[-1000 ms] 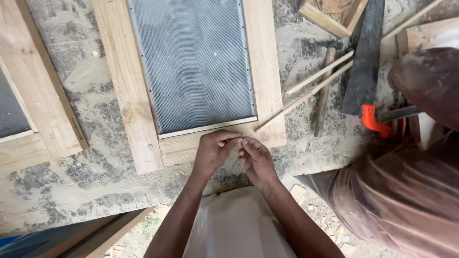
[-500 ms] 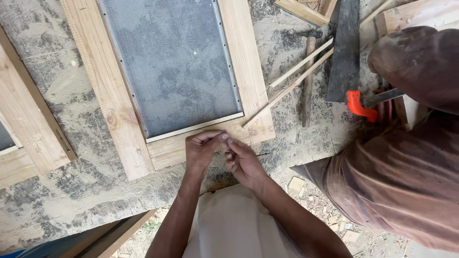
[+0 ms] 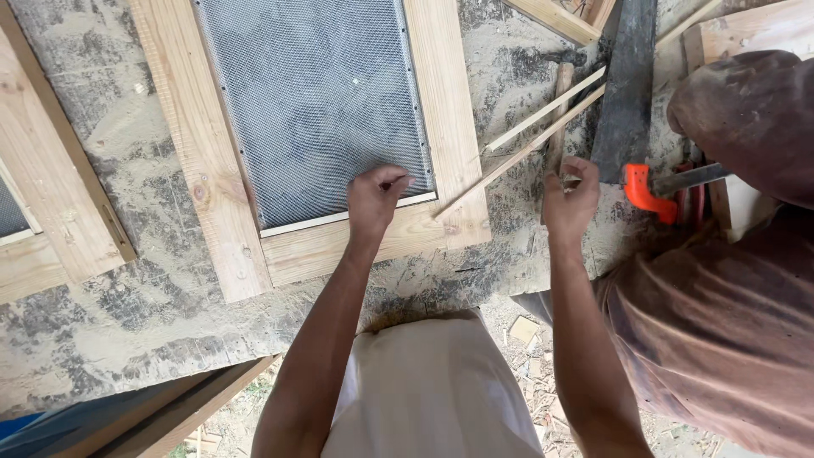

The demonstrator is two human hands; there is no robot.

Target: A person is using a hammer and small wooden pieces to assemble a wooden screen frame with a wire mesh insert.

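Pinching w/ fingertips: left hand [image 3: 373,197] has its grip pressed together at the mesh panel's [image 3: 314,102] bottom edge, right where the thin light strip [image 3: 348,218] runs along the frame's inner lip. Whatever sits between the fingertips is too small to tell. Right hand [image 3: 566,202] is well apart at 3 o'clock from the left, fingers curled shut around the lower end of a wooden handle [image 3: 558,110] lying on the counter [image 3: 127,322]; cannot tell what tool it belongs to.

Wooden frame [image 3: 449,110] w/ the mesh lies flat on the sawdust-covered counter, filling the 12 o'clock area. Two thin wood slats [image 3: 543,114] lean diagonally from the frame's lower right corner toward 1 o'clock. Dark flat blade [image 3: 629,85] lies just beside them, approx 2 o'clock. Orange clamp handle [image 3: 640,191] sits at 3 o'clock, near the right hand. Second frame [image 3: 42,195] at 9 o'clock, partly cut off. Another person in a brown shirt [image 3: 721,322] stands at 4 o'clock.
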